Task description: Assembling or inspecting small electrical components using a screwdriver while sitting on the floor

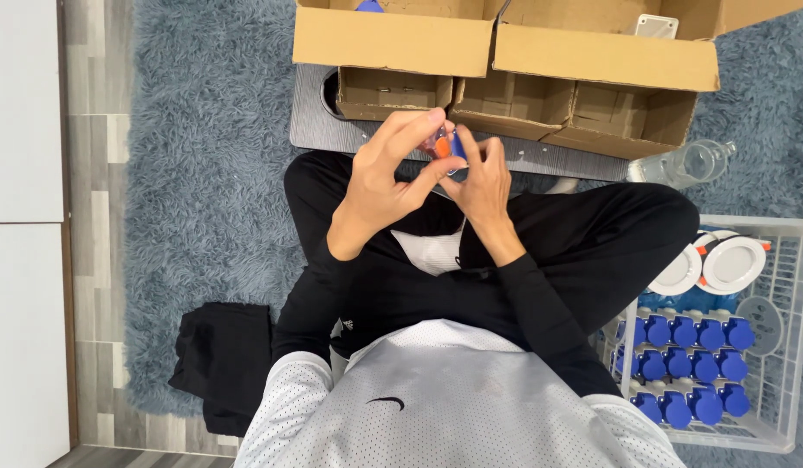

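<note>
Part (445, 145), small, orange and blue, sits pinched between both hands above the person's crossed legs, just in front of the cardboard box (505, 52). Left hand (386, 178) grips it with thumb and fingertips curled around it; right hand (484, 178) closes on it from the other side. Right of the legs, a white basket (787, 347) holds rows of blue pieces (687, 364) and white round lamps (731, 263). A clear bottle (683, 163) lies beside the box on the rug (211, 130).
</note>
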